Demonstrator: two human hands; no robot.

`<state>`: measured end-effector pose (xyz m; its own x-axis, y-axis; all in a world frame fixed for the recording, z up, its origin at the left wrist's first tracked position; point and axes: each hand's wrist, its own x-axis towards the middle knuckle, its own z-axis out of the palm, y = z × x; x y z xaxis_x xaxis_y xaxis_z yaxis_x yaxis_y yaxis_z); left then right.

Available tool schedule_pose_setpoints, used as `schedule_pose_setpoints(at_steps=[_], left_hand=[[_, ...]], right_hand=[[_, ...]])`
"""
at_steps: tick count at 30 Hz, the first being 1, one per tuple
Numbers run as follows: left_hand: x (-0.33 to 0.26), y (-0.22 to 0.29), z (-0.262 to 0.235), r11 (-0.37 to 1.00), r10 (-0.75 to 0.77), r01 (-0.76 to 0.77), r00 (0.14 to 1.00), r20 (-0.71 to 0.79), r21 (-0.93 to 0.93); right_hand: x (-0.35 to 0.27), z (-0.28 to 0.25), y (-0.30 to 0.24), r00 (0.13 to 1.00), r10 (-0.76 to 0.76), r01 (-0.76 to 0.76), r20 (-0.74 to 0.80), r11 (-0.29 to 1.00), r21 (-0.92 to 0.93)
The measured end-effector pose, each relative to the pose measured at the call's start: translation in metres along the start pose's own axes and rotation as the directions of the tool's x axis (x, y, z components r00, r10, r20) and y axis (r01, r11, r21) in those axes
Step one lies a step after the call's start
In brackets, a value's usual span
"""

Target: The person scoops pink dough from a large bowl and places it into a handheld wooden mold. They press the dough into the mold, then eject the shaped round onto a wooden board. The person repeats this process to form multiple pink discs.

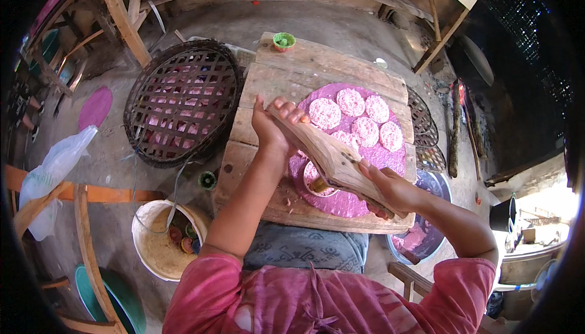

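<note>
Both my hands grip a long carved wooden hand press, slanted over a low plank table. My left hand is wrapped round its upper left end, thumb up. Around the lower right end closes my right hand. A yellowish tube juts from the press's underside, over a round mould with pink strands in it. Beneath lies a round purple sheet. Several round cakes of pink-white strands rest on its far part; the press partly hides the nearer ones.
A large woven basket with pink pieces stands left of the table. A small green bowl sits at its far edge. Near my left side is a white bucket holding small cups. At right, a blue tub contains pink dough.
</note>
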<state>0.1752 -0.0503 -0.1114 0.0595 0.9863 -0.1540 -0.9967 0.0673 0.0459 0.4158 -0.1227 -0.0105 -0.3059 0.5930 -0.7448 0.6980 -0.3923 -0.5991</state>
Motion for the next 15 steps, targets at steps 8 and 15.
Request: schedule_pose_setpoints(at_steps=[8, 15], left_hand=[[0.015, -0.008, 0.012, 0.993, -0.004, 0.002, 1.0, -0.015, -0.116], [0.009, -0.009, 0.019, 1.0, 0.0, 0.0, 0.998, -0.067, 0.006]], right_hand=[[-0.002, -0.013, -0.018, 0.987, 0.045, -0.063, -0.156, 0.992, -0.112], [-0.006, -0.004, -0.005, 0.993, 0.015, -0.018, -0.12, 1.0, -0.021]])
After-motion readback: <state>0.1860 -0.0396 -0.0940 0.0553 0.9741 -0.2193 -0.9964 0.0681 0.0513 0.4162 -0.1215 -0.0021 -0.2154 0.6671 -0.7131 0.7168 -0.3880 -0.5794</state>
